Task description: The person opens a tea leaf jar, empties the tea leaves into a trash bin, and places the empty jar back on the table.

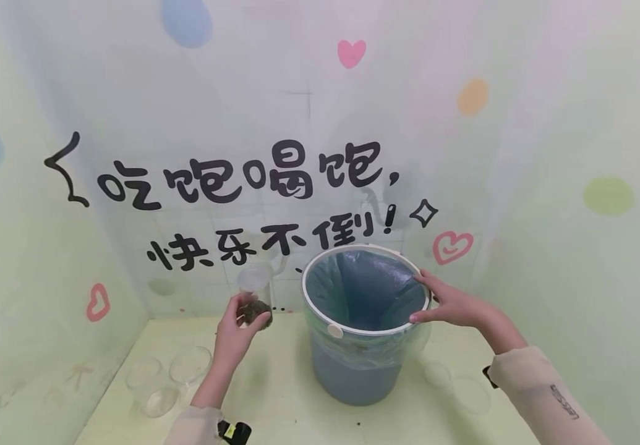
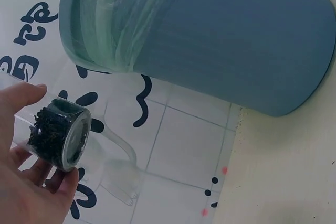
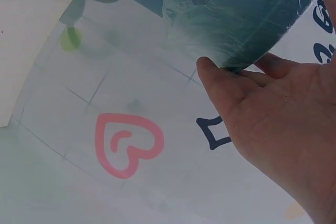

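In the head view my left hand (image 1: 235,337) holds up a clear glass (image 1: 255,287) to the left of the bin. Dark, leafy tea-like bits (image 2: 50,135) lie packed at the bottom of this glass, which the left wrist view shows between thumb and fingers. A blue trash bin (image 1: 355,377) stands on the table, lined with a thin, see-through greenish bag (image 1: 325,281) folded over its rim and held by a white ring. At the bin's right side, my right hand (image 1: 456,307) grips the rim, thumb and fingers spread along it. The right wrist view shows the fingers partly behind the bag.
Several clear round dishes or cups (image 1: 159,402) rest on the pale table (image 1: 275,408) at the left. Faint clear round pieces (image 1: 471,395) lie right of the bin. A wall covering (image 1: 230,111) with black lettering and hearts closes off the back and sides.
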### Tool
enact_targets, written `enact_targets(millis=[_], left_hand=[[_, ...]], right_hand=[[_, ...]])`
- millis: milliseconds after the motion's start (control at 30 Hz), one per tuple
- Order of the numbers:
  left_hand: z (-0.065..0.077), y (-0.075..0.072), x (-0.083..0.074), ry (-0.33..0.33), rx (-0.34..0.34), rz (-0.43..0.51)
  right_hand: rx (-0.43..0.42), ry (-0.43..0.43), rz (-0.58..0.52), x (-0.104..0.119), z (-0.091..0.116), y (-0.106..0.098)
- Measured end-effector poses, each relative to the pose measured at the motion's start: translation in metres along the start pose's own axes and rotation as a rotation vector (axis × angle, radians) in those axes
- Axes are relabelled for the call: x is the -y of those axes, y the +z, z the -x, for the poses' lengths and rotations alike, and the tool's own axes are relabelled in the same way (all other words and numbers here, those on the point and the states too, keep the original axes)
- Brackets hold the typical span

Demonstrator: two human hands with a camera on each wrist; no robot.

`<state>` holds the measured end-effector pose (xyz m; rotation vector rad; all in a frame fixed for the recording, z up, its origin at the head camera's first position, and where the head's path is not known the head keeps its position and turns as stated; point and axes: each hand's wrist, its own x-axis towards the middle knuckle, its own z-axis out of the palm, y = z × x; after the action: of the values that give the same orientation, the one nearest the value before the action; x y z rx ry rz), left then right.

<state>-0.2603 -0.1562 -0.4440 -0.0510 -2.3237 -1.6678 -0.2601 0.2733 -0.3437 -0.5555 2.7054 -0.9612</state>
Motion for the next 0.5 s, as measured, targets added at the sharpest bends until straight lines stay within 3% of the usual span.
enact_targets(millis=[500], left_hand=[[-0.007, -0.005, -0.027, 0.074, 0.017, -0.028]], right_hand=[[-0.032, -0.043, 0.102, 0.006, -0.001, -0.002]])
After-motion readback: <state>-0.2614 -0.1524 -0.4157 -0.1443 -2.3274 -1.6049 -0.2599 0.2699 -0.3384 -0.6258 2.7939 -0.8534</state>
